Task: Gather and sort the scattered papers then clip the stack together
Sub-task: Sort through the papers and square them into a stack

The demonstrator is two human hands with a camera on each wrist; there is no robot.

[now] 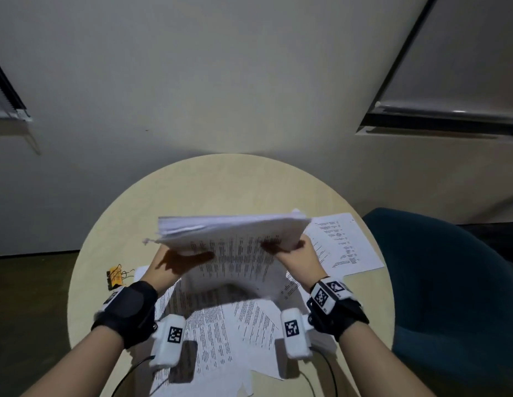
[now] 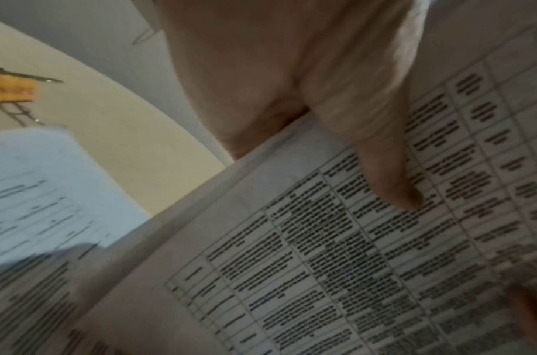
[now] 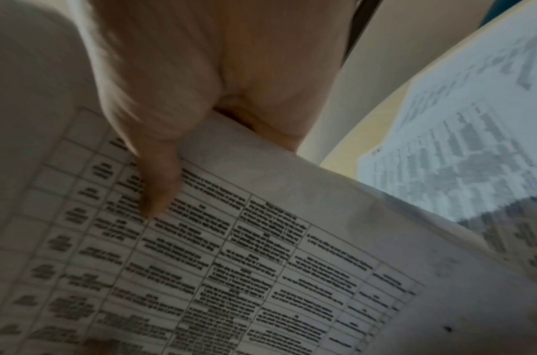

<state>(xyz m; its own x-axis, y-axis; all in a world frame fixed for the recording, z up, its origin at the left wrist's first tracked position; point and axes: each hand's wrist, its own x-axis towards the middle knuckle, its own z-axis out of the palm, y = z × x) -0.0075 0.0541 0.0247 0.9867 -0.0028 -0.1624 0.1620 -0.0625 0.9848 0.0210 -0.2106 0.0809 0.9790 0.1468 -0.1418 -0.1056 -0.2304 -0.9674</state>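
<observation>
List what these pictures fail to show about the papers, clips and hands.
- Stack: its page count, head view, edges blurred.
- Print on the held sheet: unreadable, both wrist views, blur.
- Clips: their number, head view, too small.
- Left hand and right hand: fingers hidden behind the stack.

We see a white stack [image 1: 235, 233] whose near page carries a black-ruled grid packed with black text. The sheets [image 1: 220, 333] under it are white too, lined with dense black print, and one sheet [image 1: 344, 242] to the right is white with sparser black print. Our table [image 1: 220, 184] is pale beige. The clips [image 1: 115, 277] are yellow-orange with black and thin wire arms. Our wristbands [image 1: 129, 310] are black; the trackers [image 1: 170, 342] on them are white with black-and-white square codes. The chair [image 1: 450, 282] is dark teal, the wall [image 1: 220, 81] grey-white.
</observation>
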